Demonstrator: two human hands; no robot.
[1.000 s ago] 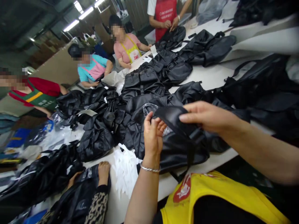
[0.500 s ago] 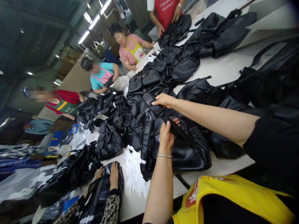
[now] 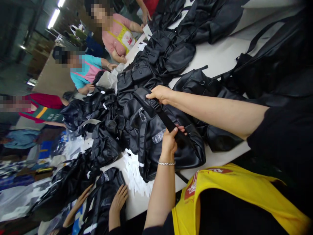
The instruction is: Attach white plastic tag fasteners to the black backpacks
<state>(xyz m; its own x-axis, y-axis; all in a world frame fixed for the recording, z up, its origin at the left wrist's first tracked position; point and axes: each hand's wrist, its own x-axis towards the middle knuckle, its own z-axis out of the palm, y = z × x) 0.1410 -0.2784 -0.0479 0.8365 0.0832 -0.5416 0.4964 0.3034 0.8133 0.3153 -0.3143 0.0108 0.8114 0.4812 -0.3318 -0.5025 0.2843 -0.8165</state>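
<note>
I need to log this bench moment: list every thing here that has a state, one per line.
black strap: pulled straight between both hands.
left hand: shut on the strap's near end.
right hand: shut on the strap's far end.
black bag: lying flat on the white table, clear wrap on part of it.
co-worker's bag: flat, pressed under another person's hand.

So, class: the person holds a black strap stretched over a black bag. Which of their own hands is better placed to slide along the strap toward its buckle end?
Probably the right hand: it grips the strap at the far end; the left hand pinches the near end.
</note>
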